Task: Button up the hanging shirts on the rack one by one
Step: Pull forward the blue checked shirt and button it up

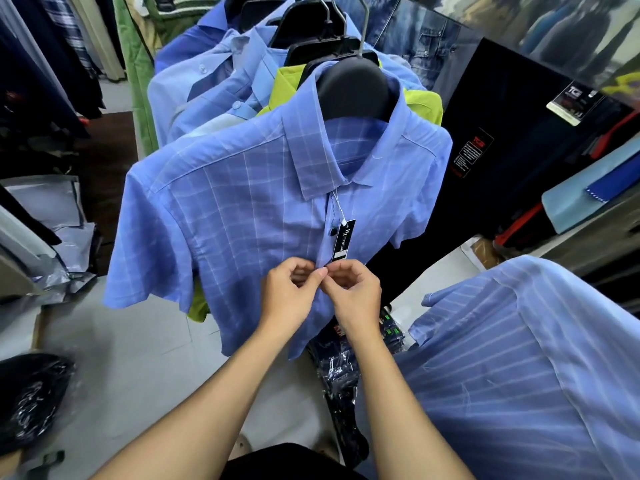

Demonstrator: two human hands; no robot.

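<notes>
Rack of shirts: a row of hanging shirts (207,88) runs away from me toward the top left, mostly pale and mid blue, with a lime green one (424,105) tucked just behind the front shirt.
Striped shirt: a light blue shirt with white stripes (526,358) fills the lower right, close beside my right forearm.
Front shirt: the blue checked short-sleeved shirt (249,209) hangs straight ahead of me on a black hanger (353,88), front facing me, collar folded down.
Dark garments: black clothing with labels (502,150) hangs to the right of the checked shirt.
Wrapped packs: dark folded items in clear plastic (341,372) lie low between my forearms and the striped shirt.
My left hand: my left hand (289,294) is at the placket just below the tag, fingers curled, thumb and forefinger pinching the cloth edge at the middle of the shirt.
My right hand: my right hand (353,291) meets it there, fingertips touching the left ones, also pinching at the placket; I cannot see the button under my fingers.
Tag: a black paper tag (341,240) hangs on a white string from the collar area, ending just above my hands.
Done button: one dark button (333,232) sits fastened on the placket beside the tag.
</notes>
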